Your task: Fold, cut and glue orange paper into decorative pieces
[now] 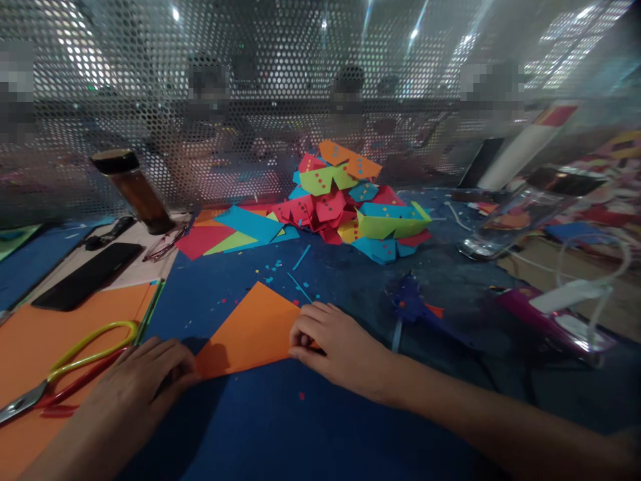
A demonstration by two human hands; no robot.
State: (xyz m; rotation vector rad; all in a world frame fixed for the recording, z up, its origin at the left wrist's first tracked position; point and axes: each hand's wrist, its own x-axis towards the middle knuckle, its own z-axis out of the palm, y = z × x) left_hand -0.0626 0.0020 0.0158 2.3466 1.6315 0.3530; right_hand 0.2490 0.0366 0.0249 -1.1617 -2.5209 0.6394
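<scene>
Both hands are working the orange sheet (pixel 253 331), which is lying on the dark blue tabletop (pixel 260 434) between them, pointed end facing away. Left hand (pixel 143 377) is bending its fingers in toward the thumb at the near left corner, seemingly pinching the paper there; exact contact is hiding under the fingers, can't tell. Right hand (pixel 333 341) is curling its fingers and is apparently pinching the right corner against the thumb. Neither hand is spreading flat.

Step in hand, judging: sheet is looking like a folded triangle, and the hands are probably aligning or holding its corners. Next move would be calling for keeping both corners lined up and the lower edge straight, without creasing the paper off line.

Scissors (pixel 25 403) are lying just beside the left hand, phone (pixel 90 275) beyond them. Folded paper pieces (pixel 330 204) are piling up behind the sheet, flat colored sheets (pixel 255 224) lying to their left. Blue tool (pixel 418 310) is resting right of the sheet. No brand, label or writing is showing readably anywhere
</scene>
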